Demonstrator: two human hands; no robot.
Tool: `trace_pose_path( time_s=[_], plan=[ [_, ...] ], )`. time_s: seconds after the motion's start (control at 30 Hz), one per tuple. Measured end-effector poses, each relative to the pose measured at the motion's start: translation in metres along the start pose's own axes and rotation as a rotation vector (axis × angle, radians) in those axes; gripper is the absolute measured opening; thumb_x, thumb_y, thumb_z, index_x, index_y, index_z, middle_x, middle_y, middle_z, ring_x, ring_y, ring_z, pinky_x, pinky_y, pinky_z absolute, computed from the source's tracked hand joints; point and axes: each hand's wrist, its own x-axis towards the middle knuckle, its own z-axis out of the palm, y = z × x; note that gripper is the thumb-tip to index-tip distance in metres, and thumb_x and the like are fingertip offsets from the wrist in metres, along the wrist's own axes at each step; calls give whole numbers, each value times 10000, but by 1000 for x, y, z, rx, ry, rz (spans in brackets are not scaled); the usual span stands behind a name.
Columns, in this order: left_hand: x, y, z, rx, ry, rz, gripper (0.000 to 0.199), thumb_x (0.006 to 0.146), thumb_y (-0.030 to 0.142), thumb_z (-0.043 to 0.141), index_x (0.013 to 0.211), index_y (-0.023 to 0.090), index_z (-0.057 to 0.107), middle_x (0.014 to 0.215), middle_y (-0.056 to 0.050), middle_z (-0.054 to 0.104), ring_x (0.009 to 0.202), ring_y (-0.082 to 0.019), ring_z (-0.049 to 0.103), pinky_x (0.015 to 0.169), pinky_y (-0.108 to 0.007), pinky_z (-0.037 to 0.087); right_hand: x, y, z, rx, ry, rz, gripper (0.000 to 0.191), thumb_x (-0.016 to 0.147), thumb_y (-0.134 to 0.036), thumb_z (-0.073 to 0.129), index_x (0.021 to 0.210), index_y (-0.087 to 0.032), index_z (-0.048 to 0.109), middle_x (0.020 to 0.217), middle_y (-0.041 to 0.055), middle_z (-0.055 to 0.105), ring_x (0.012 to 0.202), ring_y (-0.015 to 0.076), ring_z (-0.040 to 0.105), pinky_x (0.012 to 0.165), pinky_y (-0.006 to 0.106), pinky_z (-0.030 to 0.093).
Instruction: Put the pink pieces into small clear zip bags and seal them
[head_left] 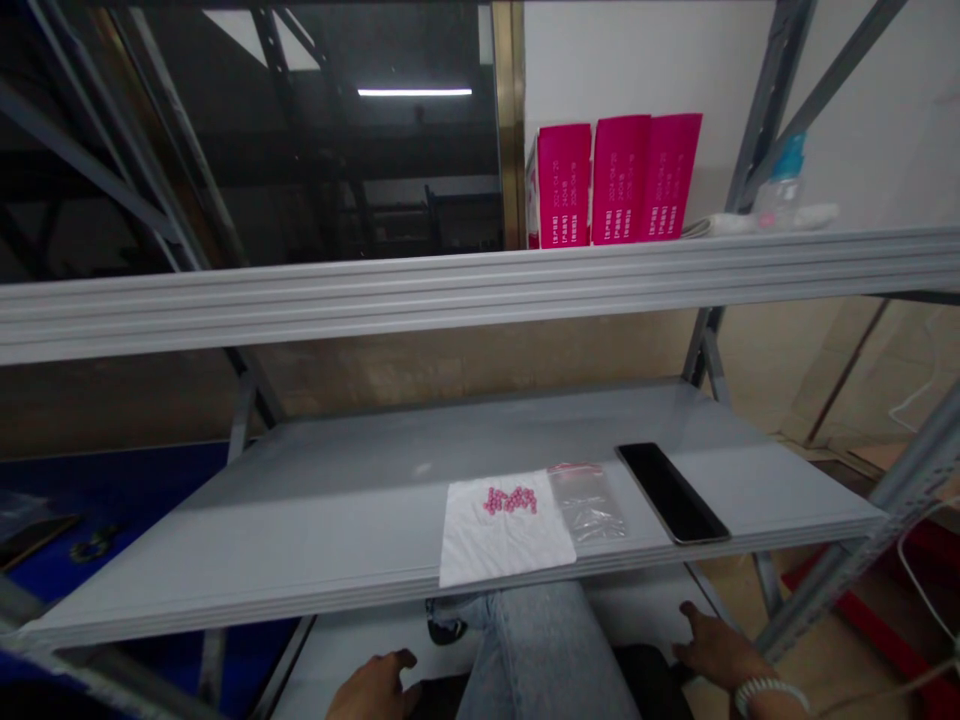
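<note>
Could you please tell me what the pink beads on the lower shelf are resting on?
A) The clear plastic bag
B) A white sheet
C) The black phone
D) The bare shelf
B: the pink beads lie in a cluster on top of the white sheet.

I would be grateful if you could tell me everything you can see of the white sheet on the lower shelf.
The white sheet is thin, slightly creased paper or cloth, lying flat on the grey shelf and reaching its front edge. A small cluster of pink beads sits on its upper part, and a clear plastic bag lies against its right side.
</note>
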Motion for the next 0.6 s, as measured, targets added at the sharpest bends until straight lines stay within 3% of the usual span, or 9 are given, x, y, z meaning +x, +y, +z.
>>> trace_pose_path(
  time_s=[0.17, 0.47, 0.6],
  plan=[
    [-1, 2, -1, 19, -14, 11, 458, 810, 275, 532, 1238, 164, 652, 1088, -138, 755, 1072, -301, 681, 885, -373, 496, 1, 0, -2, -15, -34, 27, 550, 669, -98, 590, 1213, -34, 635, 1200, 263, 666, 1126, 313, 654, 907, 319, 518],
    [-3, 4, -3, 38, -8, 7, 466, 819, 280, 520, 1250, 156, 644, 1079, -143, 757, 1065, -307, 686, 877, -386, 509, 6, 1, 1, -36, 0, 16, 125, 751, -106, 633, 836, -104, 726, 994, 212, 730, 1009, 330, 702, 831, 364, 544],
    [-3, 4, -3, 49, -8, 3, 465, 823, 279, 521, 1256, 157, 637, 1078, -146, 755, 1080, -309, 677, 892, -395, 502, 11, 5, 8, -9, 71, -9, 78, 840, -173, 687, 899, -122, 691, 969, 103, 716, 925, 247, 701, 800, 376, 558]
  ],
)
